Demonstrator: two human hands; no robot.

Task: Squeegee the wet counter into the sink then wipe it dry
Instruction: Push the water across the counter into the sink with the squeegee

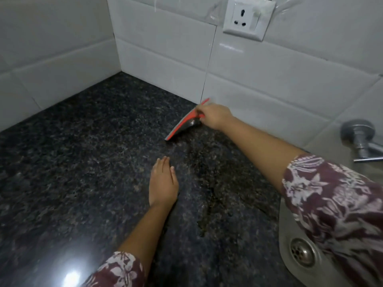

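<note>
Squeegee (185, 122) in right hand's (215, 117) closed fingers (202, 110).

The table (83, 162) is dark speckled stone, polished and glossy. The wall tiles (269, 79) are white, smooth, shiny. The sink (290, 241) is matt grey metal. The squeegee (182, 125) looks red plastic.

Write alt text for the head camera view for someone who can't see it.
A person's right hand holds a red squeegee on a dark speckled granite counter near the white tiled wall. The left hand rests flat on the counter beside a wet streak. A steel sink lies at right.
</note>
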